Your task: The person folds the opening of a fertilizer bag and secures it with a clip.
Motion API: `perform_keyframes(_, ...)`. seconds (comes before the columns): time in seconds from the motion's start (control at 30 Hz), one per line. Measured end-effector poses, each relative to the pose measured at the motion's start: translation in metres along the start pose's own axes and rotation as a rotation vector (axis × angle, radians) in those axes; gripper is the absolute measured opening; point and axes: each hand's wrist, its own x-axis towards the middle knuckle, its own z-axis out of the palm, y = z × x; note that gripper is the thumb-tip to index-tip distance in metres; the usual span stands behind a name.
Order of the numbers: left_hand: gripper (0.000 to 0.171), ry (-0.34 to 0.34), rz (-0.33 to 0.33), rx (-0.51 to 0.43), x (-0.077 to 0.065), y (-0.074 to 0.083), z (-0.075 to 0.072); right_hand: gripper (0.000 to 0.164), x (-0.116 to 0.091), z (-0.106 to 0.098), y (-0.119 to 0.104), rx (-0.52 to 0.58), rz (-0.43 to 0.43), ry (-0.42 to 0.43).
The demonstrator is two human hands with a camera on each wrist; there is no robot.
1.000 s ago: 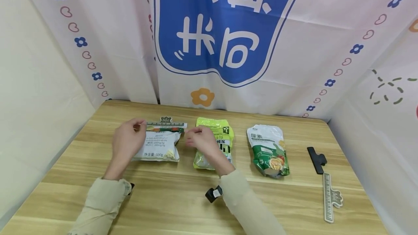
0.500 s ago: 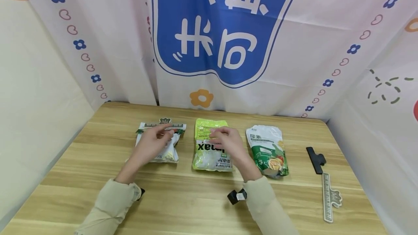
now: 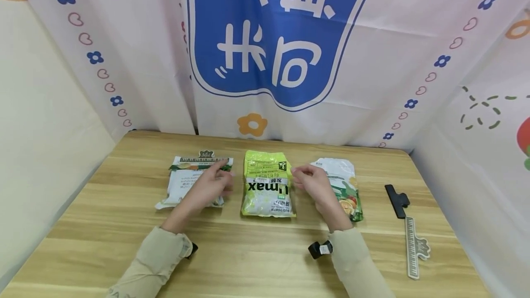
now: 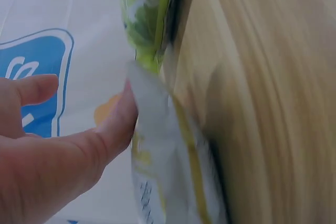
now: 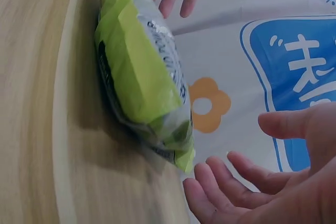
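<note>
A lime-green and white bag (image 3: 268, 192) lies flat on the table between my two hands. My left hand (image 3: 207, 188) is over the right part of a white bag (image 3: 180, 185), its fingers extended toward the green one. Across that white bag's top sits a long silver ruler-marked clip (image 3: 200, 159). My right hand (image 3: 319, 188) is at the green bag's right edge, partly covering a white and green pouch (image 3: 344, 180). In the right wrist view its fingers (image 5: 226, 182) are spread and grip nothing. The left thumb and fingers are apart in the left wrist view.
On the right of the wooden table (image 3: 265, 261) lie a black clip (image 3: 397, 202) and, nearer the front, another silver ruler-marked clip (image 3: 411, 248). A printed white cloth (image 3: 352, 118) hangs behind the table's back edge.
Both hands have moved right. The right hand has crossed over the green bag to its right side, uncovering its label; the left has left the clip end of the white bag.
</note>
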Motion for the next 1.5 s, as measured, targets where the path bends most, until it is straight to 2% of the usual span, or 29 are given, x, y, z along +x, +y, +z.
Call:
perform_keyframes(0.27,0.075,-0.035,-0.070,-0.090,0.005,-0.004,0.016,0.037,0.006,-0.003,0.013,-0.013,0.092,-0.065)
perform_keyframes(0.43,0.077,-0.003,-0.081,-0.072,0.010,-0.004,0.023,0.037,0.008,-0.003,0.015,-0.008,0.109,-0.099)
perform_keyframes(0.63,0.076,-0.017,-0.098,-0.075,0.015,0.000,0.031,0.040,0.010,-0.003,0.017,-0.010,0.126,-0.117)
perform_keyframes(0.83,0.076,-0.015,-0.166,-0.062,0.018,0.005,0.037,0.040,0.011,-0.001,0.017,-0.021,0.123,-0.142)
perform_keyframes(0.9,0.066,-0.015,-0.189,-0.043,0.020,0.006,0.038,0.040,0.012,0.001,0.017,-0.026,0.125,-0.144)
perform_keyframes(1.03,0.032,-0.029,-0.200,-0.003,0.024,0.006,0.039,0.042,0.014,0.005,0.018,-0.042,0.126,-0.148)
perform_keyframes(1.07,0.029,-0.033,-0.201,0.004,0.026,0.006,0.039,0.043,0.014,0.006,0.018,-0.046,0.127,-0.149)
perform_keyframes(1.33,0.034,-0.031,-0.199,0.046,0.032,0.002,0.042,0.042,0.017,0.010,0.019,-0.082,0.130,-0.141)
perform_keyframes(1.5,0.044,-0.032,-0.192,0.090,0.033,0.001,0.044,0.041,0.016,0.013,0.020,-0.112,0.136,-0.117)
